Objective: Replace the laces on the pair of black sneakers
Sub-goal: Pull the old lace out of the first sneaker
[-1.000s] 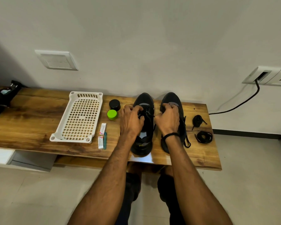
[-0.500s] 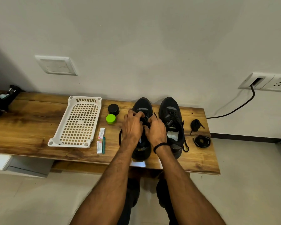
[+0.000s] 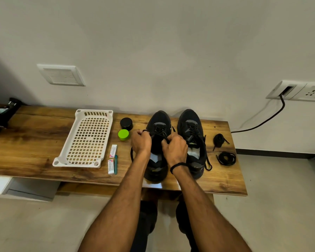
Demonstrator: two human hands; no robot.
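Two black sneakers stand side by side on the wooden bench [image 3: 35,142], toes toward the wall. My left hand [image 3: 141,142] and my right hand [image 3: 175,148] are both over the left sneaker [image 3: 159,122], each gripping a strand of its black lace. A loop of that lace hangs out below my left wrist. The right sneaker [image 3: 190,124] is laced, with lace ends trailing off its right side. Two bundled black laces lie to the right: a knotted one [image 3: 219,140] and a coiled one [image 3: 226,158].
A white perforated tray [image 3: 87,140] lies to the left. A black jar [image 3: 126,123], a green-lidded jar [image 3: 123,134], two small packets [image 3: 113,151] and a teal pen sit between tray and shoes. A black cable [image 3: 262,122] runs from a wall socket.
My right hand left the right sneaker and joined my left hand on the left sneaker. Both hands have since drawn apart, pulling the lace strands outward.
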